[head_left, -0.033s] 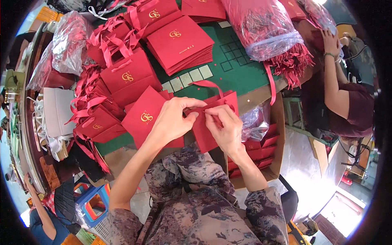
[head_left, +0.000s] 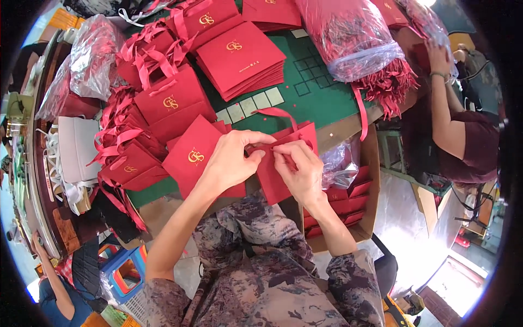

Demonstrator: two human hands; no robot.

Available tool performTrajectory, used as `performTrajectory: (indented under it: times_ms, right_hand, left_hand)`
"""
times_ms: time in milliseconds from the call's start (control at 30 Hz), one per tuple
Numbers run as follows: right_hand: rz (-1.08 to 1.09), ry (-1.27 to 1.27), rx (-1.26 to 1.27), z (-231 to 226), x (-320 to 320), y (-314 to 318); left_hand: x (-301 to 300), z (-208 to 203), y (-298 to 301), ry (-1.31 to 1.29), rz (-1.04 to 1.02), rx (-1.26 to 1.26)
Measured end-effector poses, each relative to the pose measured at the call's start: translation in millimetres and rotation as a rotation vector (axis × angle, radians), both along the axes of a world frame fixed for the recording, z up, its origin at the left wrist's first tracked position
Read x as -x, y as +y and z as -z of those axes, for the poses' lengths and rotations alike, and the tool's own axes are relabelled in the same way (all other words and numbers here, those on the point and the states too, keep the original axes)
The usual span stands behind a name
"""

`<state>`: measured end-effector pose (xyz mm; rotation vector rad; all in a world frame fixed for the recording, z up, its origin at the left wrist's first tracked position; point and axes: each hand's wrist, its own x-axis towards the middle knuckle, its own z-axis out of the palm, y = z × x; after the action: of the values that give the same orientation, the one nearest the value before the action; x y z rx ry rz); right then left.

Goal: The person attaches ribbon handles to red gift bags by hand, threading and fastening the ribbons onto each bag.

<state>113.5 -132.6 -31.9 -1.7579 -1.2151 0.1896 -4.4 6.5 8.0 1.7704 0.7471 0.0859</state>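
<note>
A red paper gift bag [head_left: 274,182] is tilted in front of me at the table's near edge, with a red ribbon handle [head_left: 280,112] looping up from its far side. My left hand [head_left: 234,158] grips the bag's upper edge, its thumb bent in toward the fingers. Close beside it, my right hand [head_left: 298,168] pinches at the same edge with thumb and fingertips together. Any small thing between those fingertips is hidden. Under my left wrist lies another red bag [head_left: 188,155] with a gold emblem.
Stacked flat red bags [head_left: 239,60] lie on the green mat [head_left: 299,52]. Ribboned bags [head_left: 169,103] crowd the left. A plastic-wrapped ribbon bundle [head_left: 357,46] lies far right. Below the table edge, a carton [head_left: 370,201] holds red bags. Another person's arm [head_left: 444,111] is at right.
</note>
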Motion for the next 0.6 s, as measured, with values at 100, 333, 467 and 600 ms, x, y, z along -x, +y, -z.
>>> performTrajectory:
  times_ms: [100, 333, 467, 600]
  right_hand:
    - [-0.032, -0.140, -0.008, -3.1, 2.6, -0.5]
    - [0.043, 0.029, 0.048, 2.8, 5.0, 0.4]
    - [0.037, 0.129, 0.074, -3.4, 1.2, -4.0]
    - [-0.040, -0.047, 0.114, -15.0, -8.1, -11.1]
  left_hand:
    - [-1.0, 0.3, -5.9, 0.005, -0.003, -0.066]
    - [-4.9, 14.3, -14.6, -0.058, -0.045, -0.150]
    - [-6.9, 14.9, -23.4, -0.133, -0.010, -0.350]
    - [-9.6, 8.0, -31.7, -0.110, -0.014, -0.373]
